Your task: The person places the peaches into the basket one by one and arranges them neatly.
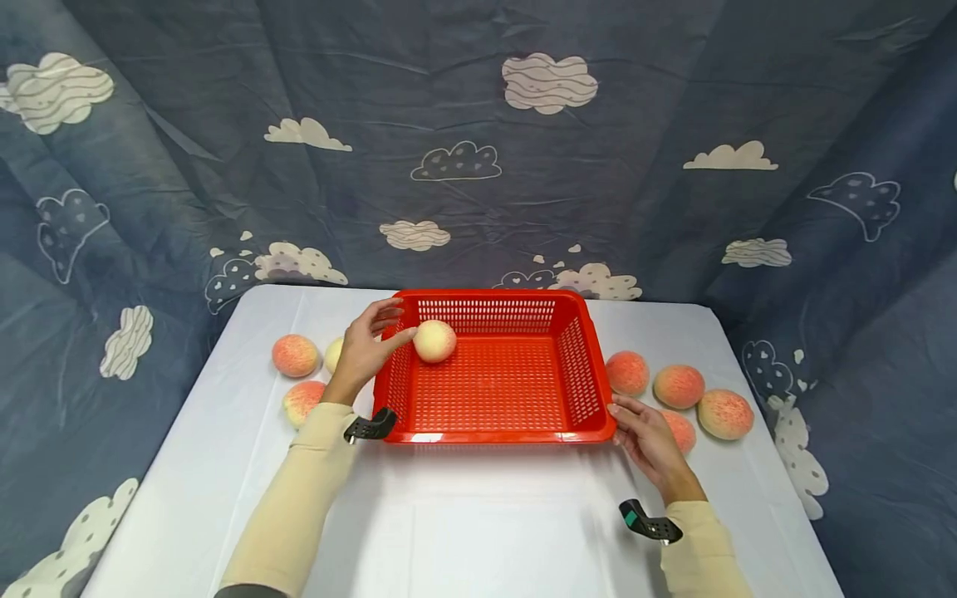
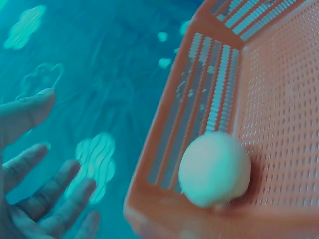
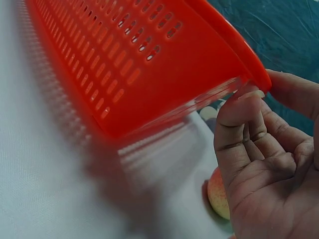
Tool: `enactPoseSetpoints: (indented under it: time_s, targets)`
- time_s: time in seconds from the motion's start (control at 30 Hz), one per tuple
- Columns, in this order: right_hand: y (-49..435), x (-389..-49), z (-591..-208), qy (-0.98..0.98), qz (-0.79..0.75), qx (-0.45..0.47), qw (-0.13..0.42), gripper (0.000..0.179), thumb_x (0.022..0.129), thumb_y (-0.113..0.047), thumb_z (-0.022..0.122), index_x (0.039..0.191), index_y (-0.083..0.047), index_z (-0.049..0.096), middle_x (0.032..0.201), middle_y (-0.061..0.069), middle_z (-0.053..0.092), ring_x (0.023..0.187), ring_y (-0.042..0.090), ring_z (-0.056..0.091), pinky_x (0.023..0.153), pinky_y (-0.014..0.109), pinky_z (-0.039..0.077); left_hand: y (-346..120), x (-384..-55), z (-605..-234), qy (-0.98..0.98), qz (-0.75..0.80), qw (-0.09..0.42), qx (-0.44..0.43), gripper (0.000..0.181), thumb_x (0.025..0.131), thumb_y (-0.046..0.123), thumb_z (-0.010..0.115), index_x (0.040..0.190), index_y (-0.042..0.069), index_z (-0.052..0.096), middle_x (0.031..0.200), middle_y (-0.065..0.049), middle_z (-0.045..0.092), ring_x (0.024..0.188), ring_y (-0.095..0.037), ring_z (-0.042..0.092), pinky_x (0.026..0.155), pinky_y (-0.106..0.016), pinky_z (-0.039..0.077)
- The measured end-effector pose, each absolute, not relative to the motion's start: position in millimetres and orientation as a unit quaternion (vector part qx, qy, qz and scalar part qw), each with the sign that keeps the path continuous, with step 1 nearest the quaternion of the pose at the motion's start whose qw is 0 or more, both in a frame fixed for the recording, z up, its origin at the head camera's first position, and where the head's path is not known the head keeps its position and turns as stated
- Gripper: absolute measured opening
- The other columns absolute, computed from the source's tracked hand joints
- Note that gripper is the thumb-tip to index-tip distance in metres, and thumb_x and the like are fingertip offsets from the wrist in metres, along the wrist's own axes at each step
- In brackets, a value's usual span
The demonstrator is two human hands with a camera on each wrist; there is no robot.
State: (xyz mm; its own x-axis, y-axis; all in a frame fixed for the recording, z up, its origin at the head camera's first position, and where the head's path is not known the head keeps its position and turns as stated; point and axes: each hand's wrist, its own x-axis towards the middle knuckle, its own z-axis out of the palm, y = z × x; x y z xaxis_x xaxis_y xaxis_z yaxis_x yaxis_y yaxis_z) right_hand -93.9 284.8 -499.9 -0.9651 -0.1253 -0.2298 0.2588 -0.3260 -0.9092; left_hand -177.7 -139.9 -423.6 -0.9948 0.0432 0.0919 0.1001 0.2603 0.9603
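A red plastic basket (image 1: 486, 394) with slotted walls stands on the white table. One pale yellow peach (image 1: 434, 341) lies inside it by the left wall, also seen in the left wrist view as a pale peach (image 2: 214, 169). My left hand (image 1: 368, 345) is over the basket's left rim, fingers spread and holding nothing; in the left wrist view the hand (image 2: 45, 184) is apart from the peach. At the near right corner my right hand (image 1: 650, 438) grips the rim, thumb above and fingers curled beneath, as the right wrist view shows with the hand (image 3: 274, 159).
Left of the basket lie an orange-red peach (image 1: 295, 355), another peach (image 1: 302, 402) and a pale one (image 1: 333, 355) partly behind my left hand. Several peaches, among them one near the basket (image 1: 627, 373), lie on the right. A dark cloud-patterned curtain (image 1: 449, 108) hangs behind the table.
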Motion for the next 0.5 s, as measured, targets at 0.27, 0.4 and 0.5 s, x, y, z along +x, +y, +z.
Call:
enactPoseSetpoints:
  time_s: [0.27,0.4,0.5]
  targets:
    - [288.7,-93.5,-497.9,0.577,-0.806,0.053,0.123,0.016,0.099,-0.004,0.051,0.109,-0.011,0.061,0.094,0.001,0.071,0.07,0.008,0.064,0.057,0.019,0.052,-192.0,-145.5,-424.7,-0.767,-0.638,0.067,-0.015,0.06,0.087,0.005,0.071,0.139,0.0,0.043,0.131,-0.023,0.054,0.124,-0.032,0.047,0.11,-0.045,0.03]
    - [288.0,-94.3,-497.6,0.586,-0.799,0.06,0.123,0.015,0.099,-0.006,0.052,0.11,-0.012,0.061,0.095,0.001,0.071,0.07,0.008,0.063,0.057,0.019,0.052,-214.2,-133.6,-428.8,-0.766,-0.636,0.087,0.029,0.071,0.086,0.0,0.069,0.146,0.004,0.031,0.131,-0.025,0.053,0.124,-0.028,0.045,0.112,-0.044,0.026]
    - [286.8,-94.6,-497.6,0.59,-0.795,0.064,0.125,0.014,0.099,-0.007,0.054,0.11,-0.012,0.061,0.096,0.001,0.071,0.07,0.008,0.062,0.057,0.019,0.052,-228.3,-126.3,-433.9,-0.766,-0.633,0.093,0.059,0.076,0.087,-0.002,0.068,0.149,0.007,0.024,0.133,-0.025,0.05,0.124,-0.025,0.043,0.113,-0.044,0.025]
